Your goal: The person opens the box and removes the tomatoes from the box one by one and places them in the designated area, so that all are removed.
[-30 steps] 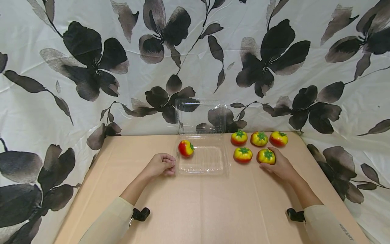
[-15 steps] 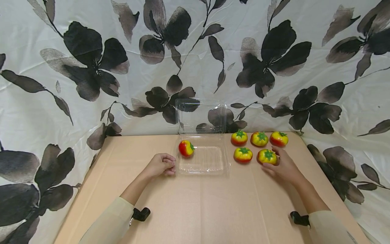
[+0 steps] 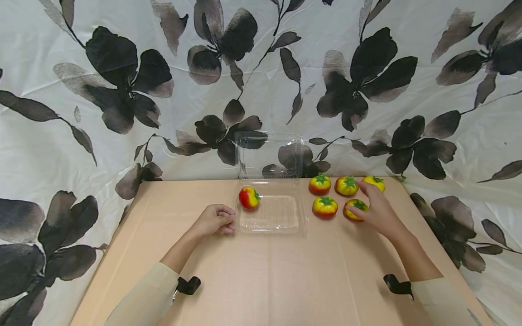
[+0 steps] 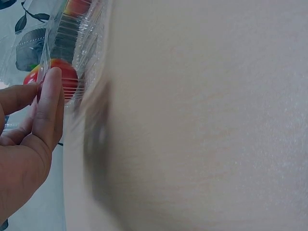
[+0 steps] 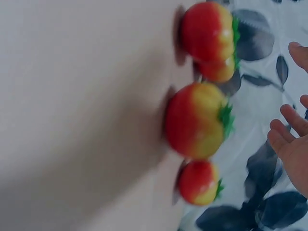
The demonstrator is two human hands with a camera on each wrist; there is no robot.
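Note:
My left hand (image 3: pixel 215 220) pinches the left edge of a clear plastic clamshell box (image 3: pixel 285 228), whose lid (image 3: pixel 269 154) stands raised behind it. In the left wrist view, thumb and fingers (image 4: pixel 48 103) meet at the box's rim. Inside at the left lies one red-yellow tomato (image 3: pixel 248 198) on its side. Over at the right, my right hand (image 3: pixel 381 213) hovers above the near right tomato (image 3: pixel 351 213), partly covering it and the back right tomato (image 3: pixel 375 182). In the right wrist view, the hand's fingers (image 5: pixel 288 126) are spread, apart from the tomatoes (image 5: pixel 195 120).
More tomatoes stand stem up right of the box: a near left one (image 3: pixel 325 207), a back left one (image 3: pixel 320 184) and a back middle one (image 3: pixel 346 185). The light wooden table (image 3: pixel 261 280) ends at a floral cloth (image 3: pixel 285 81) behind.
My right hand has come off the near right tomato, shifting right, then up over it with fingers spread. That tomato stays about where it was. The left hand and box have not moved.

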